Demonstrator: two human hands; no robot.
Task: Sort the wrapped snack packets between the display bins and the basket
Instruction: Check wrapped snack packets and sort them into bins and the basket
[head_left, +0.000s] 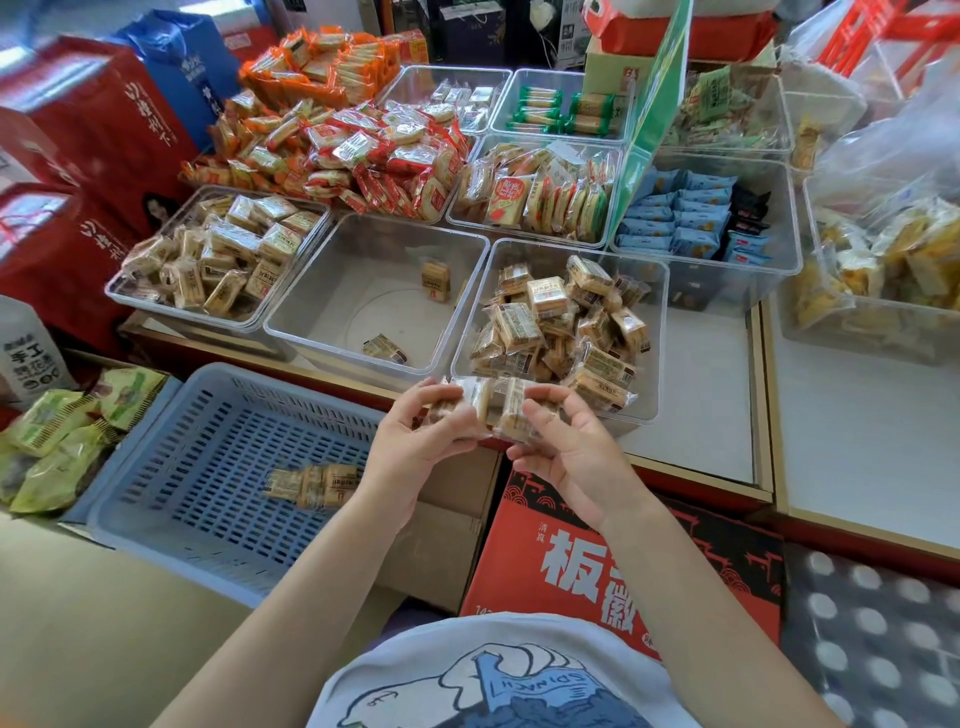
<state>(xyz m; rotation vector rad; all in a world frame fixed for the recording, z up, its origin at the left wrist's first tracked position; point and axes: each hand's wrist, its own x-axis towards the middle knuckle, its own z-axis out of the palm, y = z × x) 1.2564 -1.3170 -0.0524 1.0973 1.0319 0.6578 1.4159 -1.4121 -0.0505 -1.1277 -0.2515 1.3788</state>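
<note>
Your left hand (415, 436) and right hand (566, 457) both grip packets (493, 402) at bin (657, 332) front edge. Middle bin (291, 317): two packets. Basket (156, 467): blurred cluster.

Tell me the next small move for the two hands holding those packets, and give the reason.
Probably swing the left hand over the blue basket and let its packets go there. Both hands grip tan wrapped packets just in front of the right-hand bin, the right hand holding its own share, and a few of the same tan packets already lie in the basket, beside the left forearm.
</note>
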